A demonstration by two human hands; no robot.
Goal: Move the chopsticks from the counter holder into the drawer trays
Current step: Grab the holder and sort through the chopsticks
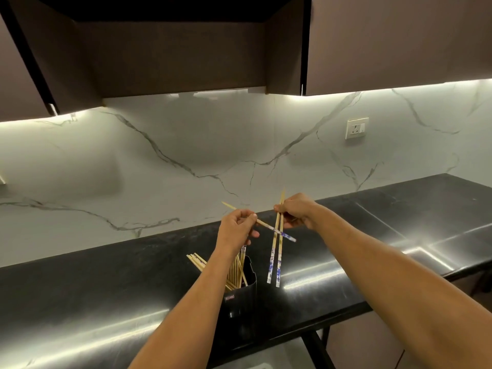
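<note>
A black holder (pixel 243 294) stands on the dark counter (pixel 106 283) with several bamboo chopsticks (pixel 237 272) leaning in it. Above the holder, my left hand (pixel 235 227) pinches one chopstick (pixel 269 227) that slants down to the right, its blue-patterned end near the other hand. My right hand (pixel 296 210) grips two chopsticks (pixel 277 251) that hang almost upright, blue-patterned ends down, just right of the holder. The single chopstick crosses in front of the pair. No drawer is in view.
A white marble backsplash (pixel 186 145) rises behind the counter, with a wall socket (pixel 356 128) at the right. Dark upper cabinets (pixel 399 43) hang overhead. The counter's front edge runs below my forearms, with a dark frame leg (pixel 319 347) underneath.
</note>
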